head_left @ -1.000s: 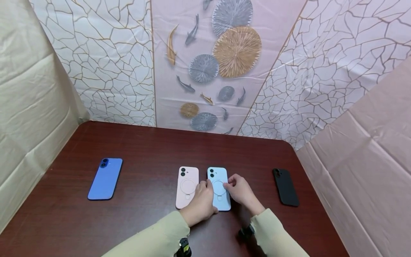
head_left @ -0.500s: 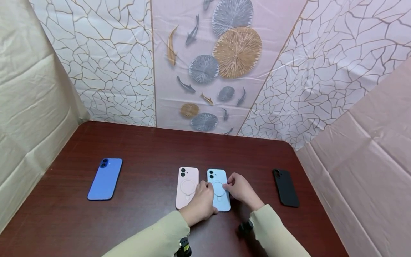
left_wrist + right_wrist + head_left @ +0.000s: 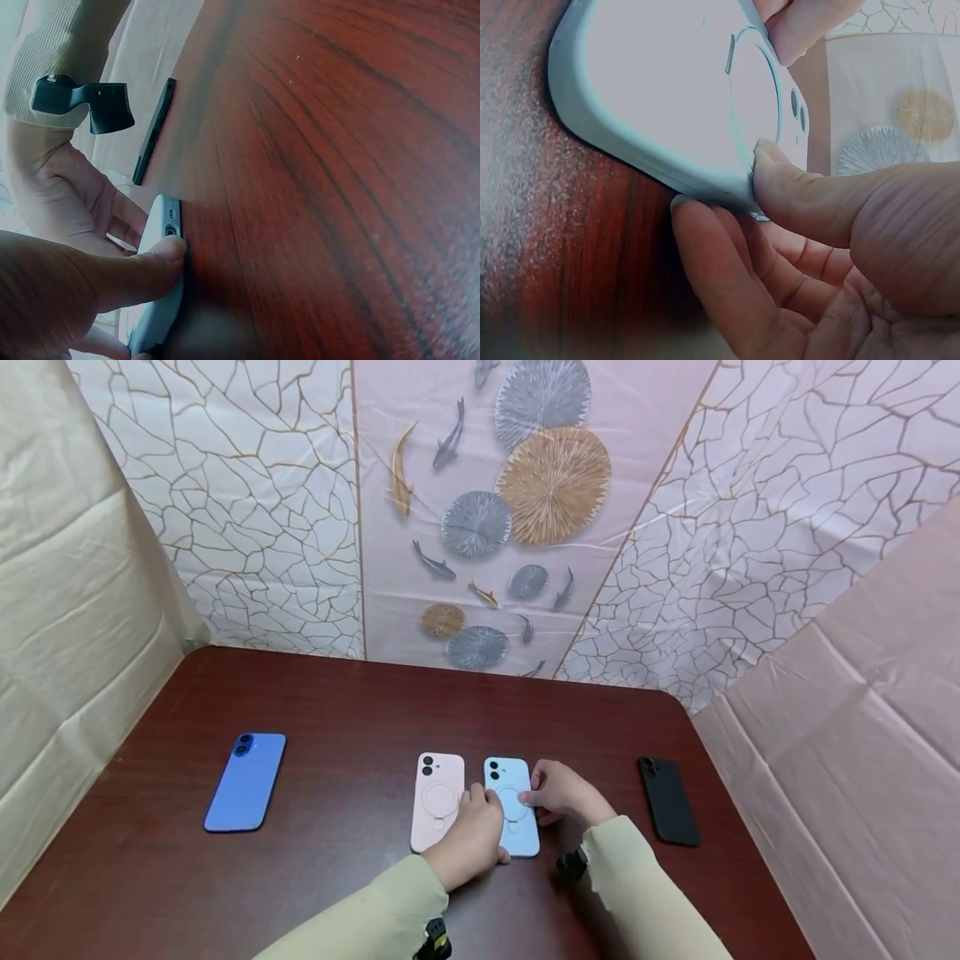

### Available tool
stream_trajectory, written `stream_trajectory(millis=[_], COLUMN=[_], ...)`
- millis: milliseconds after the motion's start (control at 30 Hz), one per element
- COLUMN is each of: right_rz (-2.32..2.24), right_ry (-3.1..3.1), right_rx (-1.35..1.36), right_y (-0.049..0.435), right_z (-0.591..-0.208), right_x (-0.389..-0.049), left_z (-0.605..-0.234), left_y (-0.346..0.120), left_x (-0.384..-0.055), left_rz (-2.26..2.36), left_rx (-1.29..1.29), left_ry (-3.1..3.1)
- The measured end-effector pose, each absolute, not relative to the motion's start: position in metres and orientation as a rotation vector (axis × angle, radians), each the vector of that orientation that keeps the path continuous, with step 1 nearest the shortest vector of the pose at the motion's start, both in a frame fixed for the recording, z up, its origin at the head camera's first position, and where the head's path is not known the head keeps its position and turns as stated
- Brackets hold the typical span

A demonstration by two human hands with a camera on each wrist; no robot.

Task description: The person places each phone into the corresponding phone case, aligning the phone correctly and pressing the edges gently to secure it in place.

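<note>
A light blue phone in a case (image 3: 513, 827), with a ring outline on its back and two camera lenses, lies back up in the middle of the table. My left hand (image 3: 471, 833) grips it from the left, thumb on the bottom end beside the charging port, as the left wrist view shows. From the right, my right hand (image 3: 566, 792) pinches the long edge. Its thumb (image 3: 802, 187) lies on the back by the ring, with the other fingers curled at the edge and underside. Close beside my left hand lies a pink phone-shaped piece (image 3: 435, 806) with the same ring outline.
A blue phone (image 3: 246, 783) lies at the left of the brown table (image 3: 337, 710). At the right is a black phone-shaped piece (image 3: 669, 802). Patterned cloth (image 3: 285, 510) hangs behind the table, with plain cloth at both sides.
The right hand has turned slightly, and its lower fingers now show beneath the light blue phone's right edge. The left hand keeps its grip, and the other pieces stay put.
</note>
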State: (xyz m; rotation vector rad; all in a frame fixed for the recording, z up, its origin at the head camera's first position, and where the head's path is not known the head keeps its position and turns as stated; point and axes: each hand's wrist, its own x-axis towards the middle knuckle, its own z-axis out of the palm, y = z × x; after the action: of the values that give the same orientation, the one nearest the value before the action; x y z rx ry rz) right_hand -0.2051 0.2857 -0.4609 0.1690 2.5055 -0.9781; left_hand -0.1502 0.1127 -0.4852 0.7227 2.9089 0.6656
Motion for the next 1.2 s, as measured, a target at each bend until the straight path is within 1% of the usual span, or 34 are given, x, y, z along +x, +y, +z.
stream_trajectory(millis=[367,700,967,1200], right_rz=[-0.934,-0.948,-0.965,-0.947], right_ry=[2.522,2.506,2.511,2.543], right_rx=[0.119,0.164,0.17,0.208], right_y=[0.2805,0.2811,0.2813,0.2816], right_z=[-0.4591,-0.4592,-0.4626,-0.4645], right_x=[-0.2054,-0.2029,-0.202,-0.2006], left_z=[-0.481,-0.4778,-0.478,-0.4837], left_y=[0.1097,0.1084,0.1068,0.1104], left_x=[-0.1481,-0.1456,-0.1452,-0.1506], left_rz=[0.643,0.622,0.681,0.642], left_rx=[0.724,0.786,0.747,0.703], left_ry=[2.915,2.94,2.896,2.854])
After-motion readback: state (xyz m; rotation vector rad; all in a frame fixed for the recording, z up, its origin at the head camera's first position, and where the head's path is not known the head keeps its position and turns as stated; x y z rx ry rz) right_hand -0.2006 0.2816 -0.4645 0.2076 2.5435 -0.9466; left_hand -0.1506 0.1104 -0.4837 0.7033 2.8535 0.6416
